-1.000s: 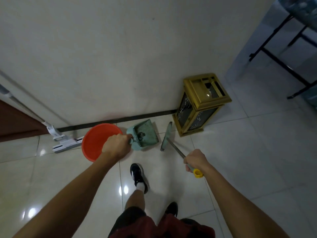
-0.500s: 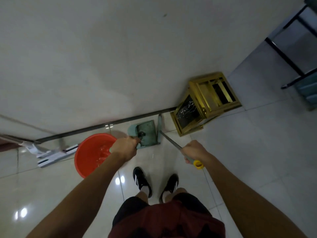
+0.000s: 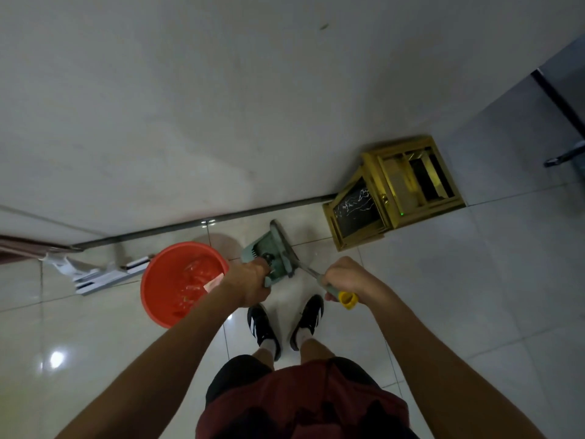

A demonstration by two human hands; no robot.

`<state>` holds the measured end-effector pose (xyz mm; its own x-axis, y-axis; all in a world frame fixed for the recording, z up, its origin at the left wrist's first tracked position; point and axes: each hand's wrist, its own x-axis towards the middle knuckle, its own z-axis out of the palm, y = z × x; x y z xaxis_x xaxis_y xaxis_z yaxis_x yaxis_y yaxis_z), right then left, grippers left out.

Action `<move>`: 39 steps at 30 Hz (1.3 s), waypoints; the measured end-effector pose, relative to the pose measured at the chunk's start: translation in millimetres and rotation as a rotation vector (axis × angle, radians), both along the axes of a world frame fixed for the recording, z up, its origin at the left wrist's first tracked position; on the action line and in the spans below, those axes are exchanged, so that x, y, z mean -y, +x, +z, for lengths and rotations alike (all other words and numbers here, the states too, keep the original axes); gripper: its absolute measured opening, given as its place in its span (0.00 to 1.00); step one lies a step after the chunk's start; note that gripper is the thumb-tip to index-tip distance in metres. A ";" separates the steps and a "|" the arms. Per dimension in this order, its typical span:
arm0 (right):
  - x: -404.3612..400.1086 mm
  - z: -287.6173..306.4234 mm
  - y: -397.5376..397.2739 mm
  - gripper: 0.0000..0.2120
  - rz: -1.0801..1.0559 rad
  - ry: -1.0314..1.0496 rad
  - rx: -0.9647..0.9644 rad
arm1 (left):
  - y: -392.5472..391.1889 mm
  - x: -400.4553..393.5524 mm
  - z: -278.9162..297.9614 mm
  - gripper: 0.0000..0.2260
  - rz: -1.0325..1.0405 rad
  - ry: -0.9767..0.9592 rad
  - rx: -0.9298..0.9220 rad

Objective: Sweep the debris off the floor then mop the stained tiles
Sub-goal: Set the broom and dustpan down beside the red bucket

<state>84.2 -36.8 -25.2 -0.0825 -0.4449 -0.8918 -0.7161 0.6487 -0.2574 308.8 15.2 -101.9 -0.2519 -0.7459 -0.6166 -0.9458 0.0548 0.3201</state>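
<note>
The floor was glossy pale ceramic tile (image 3: 474, 296) with thin grout lines and bright ceiling-light reflections. Nearest, below the hands, stood two black-and-white sneakers (image 3: 264, 327) side by side. The left hand (image 3: 250, 285) was curled round the handle of a green plastic dustpan (image 3: 269, 255), and the right hand (image 3: 343, 278) gripped the metal handle of a broom (image 3: 286, 248) just above its yellow end cap (image 3: 348, 300); the broom's green head lay against the dustpan's mouth, just ahead of the hands and between them. Just left of the left hand sat a round orange plastic basin (image 3: 164, 299) holding water. Further left, a white flat mop head (image 3: 104, 275) rested on the tiles at the wall's foot. Beyond the right hand, a gold-framed box-shaped bin with dark marbled panels (image 3: 357, 207) stood against the plain white wall (image 3: 221, 106), along whose base ran a dark skirting strip (image 3: 269, 209).

Compared with a second before, the broom head had closed from well apart to touching the dustpan, and both feet had come together.
</note>
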 end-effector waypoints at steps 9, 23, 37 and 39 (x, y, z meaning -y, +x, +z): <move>8.0 16.3 18.4 0.08 0.008 0.013 0.223 | -22.6 -0.5 -3.4 0.18 0.101 0.037 -0.040; -0.4 17.3 36.1 0.06 0.253 -0.024 0.255 | -38.7 -1.7 -14.9 0.11 0.021 -0.023 -0.045; -2.5 14.5 23.8 0.16 0.254 0.038 0.328 | -21.9 2.9 -32.3 0.31 0.082 0.156 -0.344; 1.5 7.5 13.3 0.15 0.194 0.025 0.273 | -24.7 4.4 -29.0 0.31 0.088 0.156 -0.335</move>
